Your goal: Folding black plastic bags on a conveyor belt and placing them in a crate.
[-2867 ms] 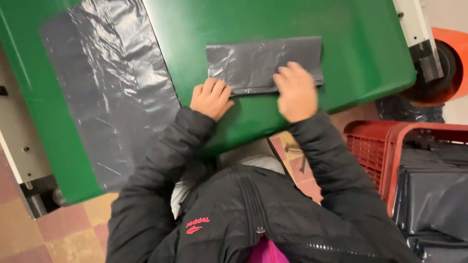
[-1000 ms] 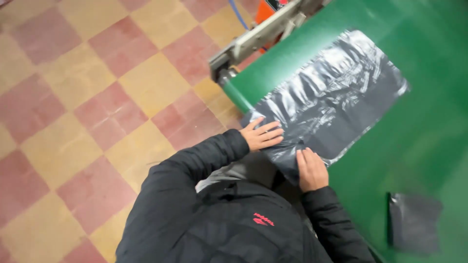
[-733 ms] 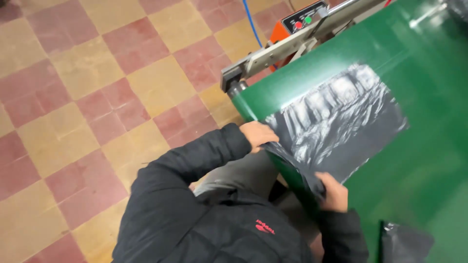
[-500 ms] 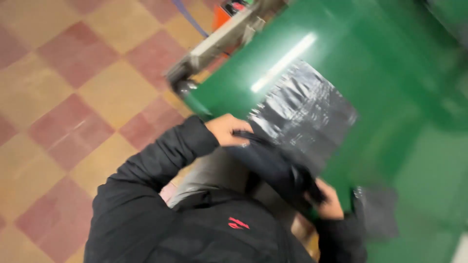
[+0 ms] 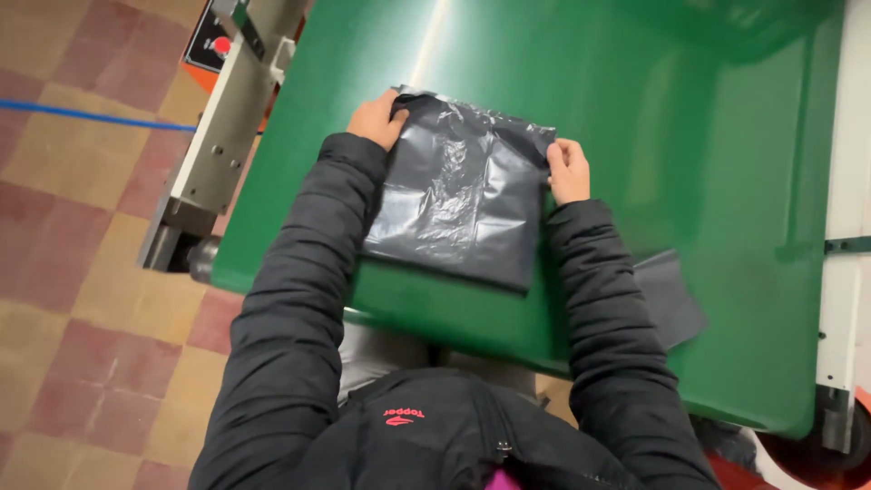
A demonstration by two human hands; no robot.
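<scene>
Between the hands lies a grey bag [image 5: 458, 204], folded over on the green belt [image 5: 708, 163]. Left hand [image 5: 376, 118] pinches its far left corner; right hand [image 5: 569, 170] grips its far right edge. Right of the right sleeve sits a small folded bag [image 5: 670, 295]. Earlier the sheet lay spread flat, unfolded.

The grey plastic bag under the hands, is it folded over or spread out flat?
Folded over: the grey plastic bag lies doubled on the green table, left hand and right hand gripping its far corners.
</scene>
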